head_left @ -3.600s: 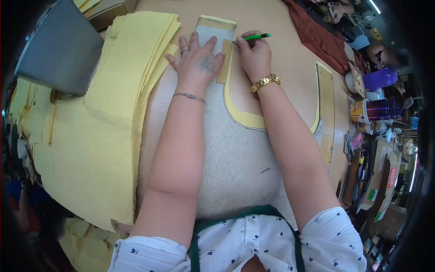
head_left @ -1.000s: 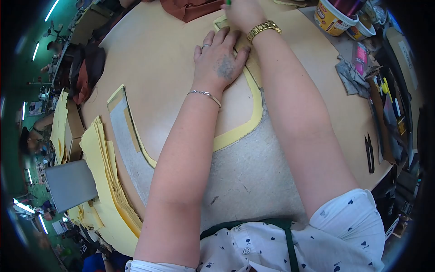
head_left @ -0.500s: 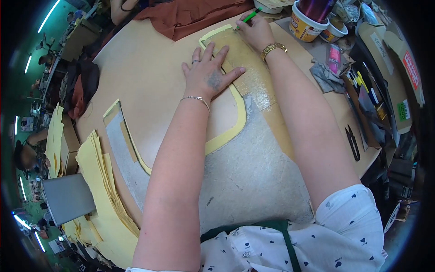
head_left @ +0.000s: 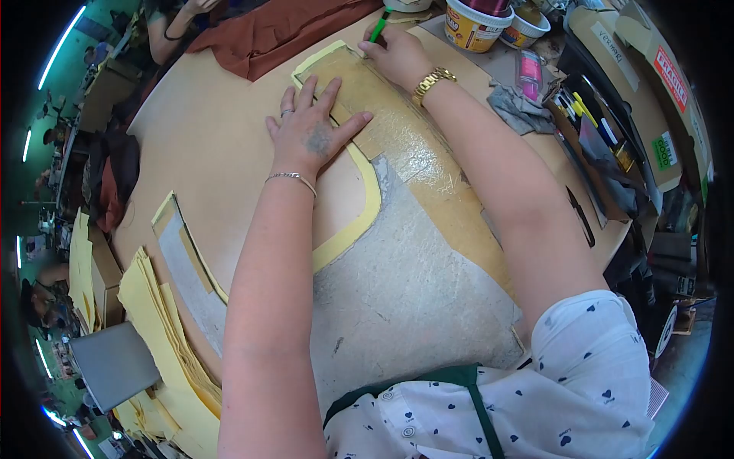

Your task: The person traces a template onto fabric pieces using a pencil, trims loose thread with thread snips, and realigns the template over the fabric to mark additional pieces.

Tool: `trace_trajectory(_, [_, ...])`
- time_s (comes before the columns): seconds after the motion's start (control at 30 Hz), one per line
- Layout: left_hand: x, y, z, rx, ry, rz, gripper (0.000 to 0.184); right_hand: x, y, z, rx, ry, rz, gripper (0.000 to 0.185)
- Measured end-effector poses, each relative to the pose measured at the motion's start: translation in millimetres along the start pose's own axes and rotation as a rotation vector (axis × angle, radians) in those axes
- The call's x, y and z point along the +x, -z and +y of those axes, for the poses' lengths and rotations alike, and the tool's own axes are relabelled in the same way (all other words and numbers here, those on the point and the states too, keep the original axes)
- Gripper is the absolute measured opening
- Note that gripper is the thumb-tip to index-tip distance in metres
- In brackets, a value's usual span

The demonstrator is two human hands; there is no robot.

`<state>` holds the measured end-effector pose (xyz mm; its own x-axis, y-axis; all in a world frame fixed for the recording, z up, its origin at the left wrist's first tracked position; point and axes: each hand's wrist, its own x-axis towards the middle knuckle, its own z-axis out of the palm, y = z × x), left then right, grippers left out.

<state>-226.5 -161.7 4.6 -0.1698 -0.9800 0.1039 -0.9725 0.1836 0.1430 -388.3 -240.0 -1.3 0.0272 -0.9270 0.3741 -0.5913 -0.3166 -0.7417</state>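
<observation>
My left hand [head_left: 310,130] lies flat with its fingers spread, across the left edge of a large grey pattern [head_left: 397,275] whose upper part is covered with brown tape [head_left: 394,130]. Yellow material [head_left: 359,218] shows as a border along the pattern's curved inner edge and its top end. In my right hand [head_left: 399,55] is a green pen [head_left: 379,27], pinched between the fingers, at the top right corner of the pattern. The pen's tip is hard to make out. A narrower taped arm of the pattern [head_left: 183,260] reaches up at the left.
Stacked yellow sheets [head_left: 164,321] and a grey box [head_left: 115,366] are at the left. Brown-red cloth [head_left: 267,30] lies at the back, near a person's arm [head_left: 164,38]. Tubs [head_left: 474,27], a grey rag [head_left: 520,109], a pen box [head_left: 589,138] and black snips [head_left: 581,216] stand or lie right.
The view has turned and shifted. Since the first frame, my right hand with the pen has moved from the inner edge to the pattern's top right corner; my left hand now lies on the other arm's edge.
</observation>
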Motion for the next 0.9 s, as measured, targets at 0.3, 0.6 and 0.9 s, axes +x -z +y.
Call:
trace_trajectory(0.3, [-3.9,6.8,6.0,-0.009,0.048,-0.048,0.071,-119.2,85.4,-27.7,-0.050,0.015,-0.160,0.014])
trace_trajectory(0.6, [-60.6,52.2,109.0,0.018,-0.307,-0.326,0.052,-119.0,90.2,-23.9,-0.056,0.036,-0.158,0.014])
trace_trajectory(0.9, [-65.5,54.9,129.7,0.169,-0.221,-0.479,0.055,-245.4,162.8,-44.4,-0.122,-0.094,-0.155,0.015])
